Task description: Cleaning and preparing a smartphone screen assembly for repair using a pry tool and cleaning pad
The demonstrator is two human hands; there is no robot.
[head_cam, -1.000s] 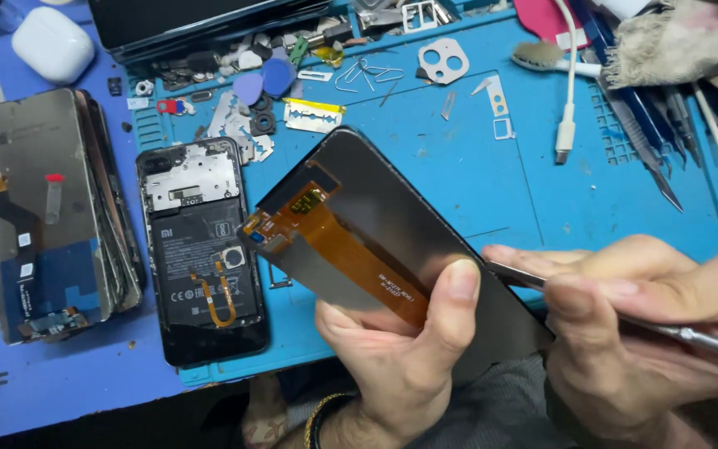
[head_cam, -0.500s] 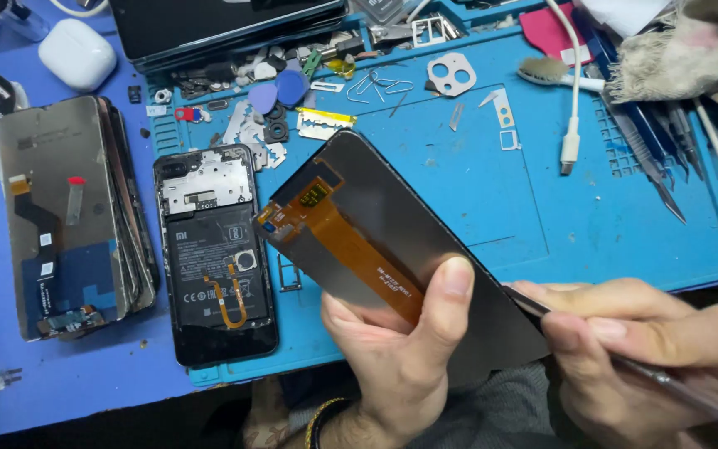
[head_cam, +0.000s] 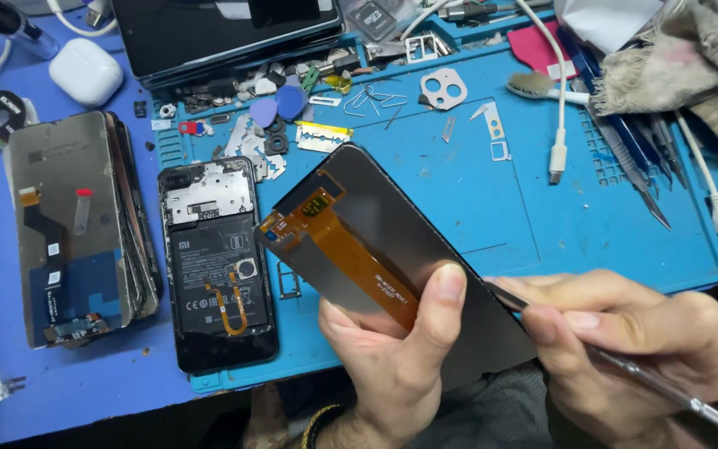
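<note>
Phone screen panel [head_cam: 392, 249], back side up with an orange flex cable [head_cam: 351, 254] on it, is held tilted above the near edge of the blue repair mat [head_cam: 492, 208]. The left hand [head_cam: 392, 366] grasps its near end, thumb pressed on the cable. The right hand [head_cam: 625, 349] is clenched around a thin metal tool [head_cam: 666, 391] whose tip touches the panel's right edge. An opened phone [head_cam: 218, 266] lies to the left on the table [head_cam: 85, 382], beside a stack of screens [head_cam: 76, 224].
</note>
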